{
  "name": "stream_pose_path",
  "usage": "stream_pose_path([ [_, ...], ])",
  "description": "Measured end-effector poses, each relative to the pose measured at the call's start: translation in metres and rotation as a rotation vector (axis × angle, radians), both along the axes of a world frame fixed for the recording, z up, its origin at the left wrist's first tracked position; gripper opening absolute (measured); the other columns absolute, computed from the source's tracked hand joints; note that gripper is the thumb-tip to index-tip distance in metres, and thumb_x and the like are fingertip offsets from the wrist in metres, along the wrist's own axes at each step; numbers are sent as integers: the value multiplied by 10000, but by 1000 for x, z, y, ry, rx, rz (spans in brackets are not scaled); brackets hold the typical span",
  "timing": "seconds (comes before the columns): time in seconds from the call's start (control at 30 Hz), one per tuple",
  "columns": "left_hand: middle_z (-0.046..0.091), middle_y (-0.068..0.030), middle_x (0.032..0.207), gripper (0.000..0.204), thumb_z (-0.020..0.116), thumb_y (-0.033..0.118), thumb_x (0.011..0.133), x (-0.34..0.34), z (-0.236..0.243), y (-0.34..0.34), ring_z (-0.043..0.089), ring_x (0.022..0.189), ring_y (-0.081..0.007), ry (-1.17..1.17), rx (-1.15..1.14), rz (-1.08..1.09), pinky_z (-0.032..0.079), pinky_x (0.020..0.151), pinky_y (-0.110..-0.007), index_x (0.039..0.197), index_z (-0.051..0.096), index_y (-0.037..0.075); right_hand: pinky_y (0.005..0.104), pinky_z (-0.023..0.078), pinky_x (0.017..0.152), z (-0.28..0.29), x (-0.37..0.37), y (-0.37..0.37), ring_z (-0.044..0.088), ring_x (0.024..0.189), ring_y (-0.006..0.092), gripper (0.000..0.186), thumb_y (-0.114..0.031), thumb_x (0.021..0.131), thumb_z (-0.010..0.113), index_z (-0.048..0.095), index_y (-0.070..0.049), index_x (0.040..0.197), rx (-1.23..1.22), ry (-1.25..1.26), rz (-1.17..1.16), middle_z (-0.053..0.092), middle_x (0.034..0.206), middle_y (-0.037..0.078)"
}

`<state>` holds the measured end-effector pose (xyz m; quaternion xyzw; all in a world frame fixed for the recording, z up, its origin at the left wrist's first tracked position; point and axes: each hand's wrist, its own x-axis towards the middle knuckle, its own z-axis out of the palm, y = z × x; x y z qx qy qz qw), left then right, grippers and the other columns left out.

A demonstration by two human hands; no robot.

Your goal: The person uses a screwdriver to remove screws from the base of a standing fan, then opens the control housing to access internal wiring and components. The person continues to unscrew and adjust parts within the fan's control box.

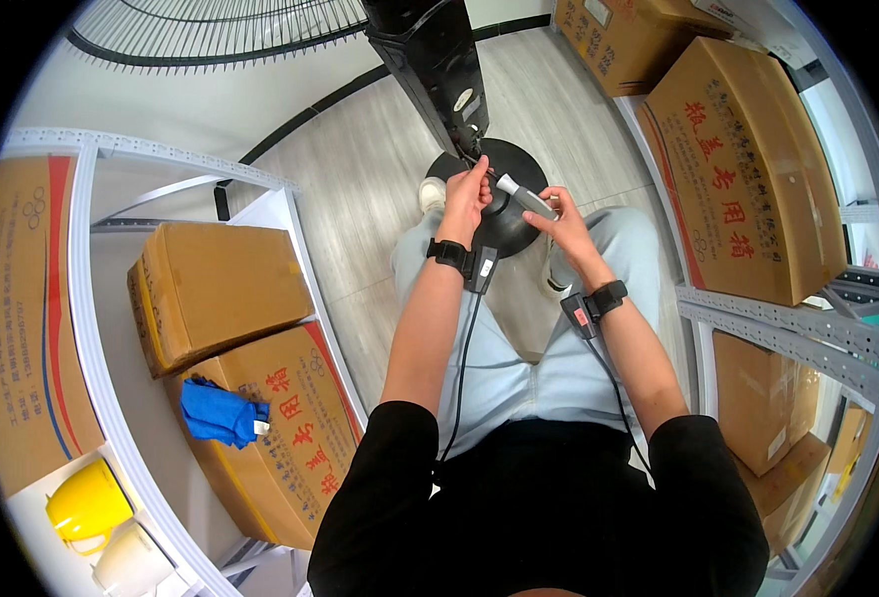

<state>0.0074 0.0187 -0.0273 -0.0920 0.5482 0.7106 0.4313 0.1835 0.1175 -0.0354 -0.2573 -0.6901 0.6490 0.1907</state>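
Note:
A black floor fan stands in front of me, with its column (435,75) rising from a round black base (504,224) between my feet. My left hand (467,202) is closed in a pinch right at the column's lower end, by some thin dark wires. What its fingertips hold is too small to make out. In my right hand (567,227) is a screwdriver with a grey handle (531,200) and a white collar, held between thumb and fingers. It slants toward the left hand and the column, above the base. Its tip cannot be made out clearly.
The fan's wire cage (211,45) spreads at upper left. On the left shelf are cardboard boxes (225,289), a blue cloth (219,411), a yellow cup (89,505) and a cream cup (131,562). More boxes (738,169) fill the right rack (788,323). Cabled wristbands circle both wrists.

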Motion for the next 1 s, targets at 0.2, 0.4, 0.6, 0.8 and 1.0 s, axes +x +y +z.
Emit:
stream_pose_path([
  [0.2, 470, 35, 654, 258, 643, 251, 951, -4, -9, -8, 411, 544, -64, 6, 71, 20, 342, 466, -218, 883, 658, 3, 204, 501, 678, 29, 3, 13, 585, 692, 74, 380, -418, 941, 628, 582, -72, 1091, -898, -354, 157, 627, 805, 7],
  [0.4, 473, 28, 660, 227, 660, 214, 936, -1, 2, -4, 412, 541, -64, 51, -18, -14, 334, 460, -215, 886, 652, -6, 193, 487, 649, 14, 2, 14, 624, 761, 55, 375, -397, 978, 573, 571, -60, 1142, -625, -207, 107, 646, 839, 7],
  [0.6, 477, 27, 665, 193, 706, 177, 897, -1, -4, -6, 411, 534, -59, 79, -32, -9, 321, 450, -214, 853, 648, -2, 200, 515, 657, 26, 0, 1, 647, 766, 87, 384, -399, 966, 591, 579, -60, 1144, -602, -100, -5, 659, 860, 34],
  [0.8, 474, 28, 649, 204, 696, 189, 903, -4, -6, -8, 415, 527, -65, 3, 111, -10, 326, 454, -218, 862, 645, -4, 199, 523, 612, 27, 4, 15, 654, 745, 91, 427, -401, 983, 557, 571, -14, 1161, -903, -160, 99, 696, 955, 88],
  [1.0, 484, 24, 643, 257, 723, 246, 884, 1, 0, -3, 430, 523, -74, 77, -39, 25, 338, 460, -216, 820, 624, 18, 191, 526, 673, 19, 3, 10, 651, 785, 82, 392, -344, 989, 563, 559, -34, 1229, -655, -111, 36, 685, 995, 69],
])
